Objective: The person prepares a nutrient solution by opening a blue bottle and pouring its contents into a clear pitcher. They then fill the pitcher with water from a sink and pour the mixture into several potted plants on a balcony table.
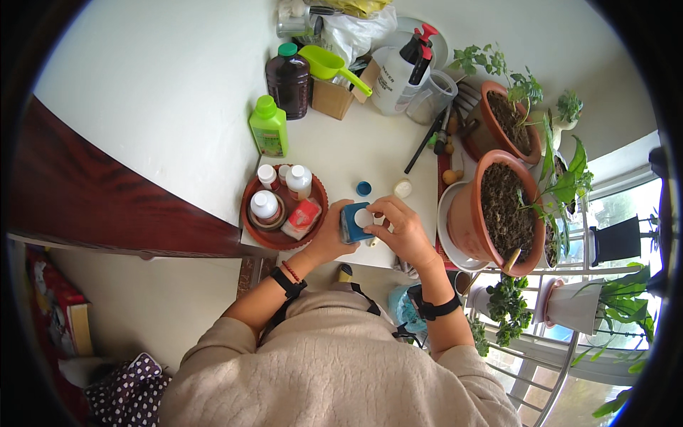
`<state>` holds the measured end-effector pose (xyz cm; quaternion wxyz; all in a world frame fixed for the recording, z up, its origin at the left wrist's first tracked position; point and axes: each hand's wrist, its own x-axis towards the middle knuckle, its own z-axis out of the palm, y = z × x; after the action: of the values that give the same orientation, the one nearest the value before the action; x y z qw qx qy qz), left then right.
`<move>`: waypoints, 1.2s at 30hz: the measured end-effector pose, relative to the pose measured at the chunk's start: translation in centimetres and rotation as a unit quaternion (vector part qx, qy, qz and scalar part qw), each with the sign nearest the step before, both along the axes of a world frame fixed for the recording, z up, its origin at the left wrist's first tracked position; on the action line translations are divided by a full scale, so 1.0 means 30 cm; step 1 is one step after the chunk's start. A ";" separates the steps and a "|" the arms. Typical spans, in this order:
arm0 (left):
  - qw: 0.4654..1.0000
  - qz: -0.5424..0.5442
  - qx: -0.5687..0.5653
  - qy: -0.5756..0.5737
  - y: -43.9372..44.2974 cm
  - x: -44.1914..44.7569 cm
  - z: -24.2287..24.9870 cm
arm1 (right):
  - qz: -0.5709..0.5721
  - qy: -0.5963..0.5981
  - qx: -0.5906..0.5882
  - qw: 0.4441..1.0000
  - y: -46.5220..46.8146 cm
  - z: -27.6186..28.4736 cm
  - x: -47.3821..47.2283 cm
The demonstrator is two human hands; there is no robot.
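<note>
Wrapped around a squarish bottle with a blue top [349, 228] is my left hand [332, 230]. My right hand [397, 229] pinches a white disc [364, 218] between thumb and fingers. The disc lies over the middle of the bottle's top; whether it is fixed there I cannot tell. Beyond my hands, a round blue cap [364, 188] rests on the white tabletop [341, 155]. To its right is a small round cream-coloured lid or jar [403, 188]. A reddish-brown plastic saucer [248, 224] at left holds several white-capped bottles [299, 179] and a red-and-white packet [304, 213].
A green bottle [269, 131], a dark jug [288, 80], a cardboard box [332, 99] with a green scoop [325, 63], and a pump sprayer [397, 77] line the back. Terracotta-coloured pots [475, 213] with soil and plants stand right. A dark wooden edge [133, 197] runs along the left.
</note>
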<state>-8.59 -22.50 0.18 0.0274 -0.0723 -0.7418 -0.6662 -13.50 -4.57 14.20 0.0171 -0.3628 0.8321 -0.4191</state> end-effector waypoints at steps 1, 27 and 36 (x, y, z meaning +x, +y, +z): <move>0.996 0.026 -0.014 0.084 0.007 -0.002 0.033 | -0.013 -0.009 0.013 1.000 -0.005 0.009 0.005; 0.998 0.035 0.055 0.005 0.067 -0.063 0.097 | -0.214 0.308 0.163 0.913 -0.203 -0.091 0.006; 0.999 0.024 0.020 0.041 0.066 -0.059 0.118 | -0.253 0.237 0.206 0.915 -0.212 -0.112 0.005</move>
<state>-10.37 -20.54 3.73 0.0753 -0.0815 -0.7278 -0.6767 -13.35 -10.92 10.83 -0.2132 -0.2171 0.9436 -0.1304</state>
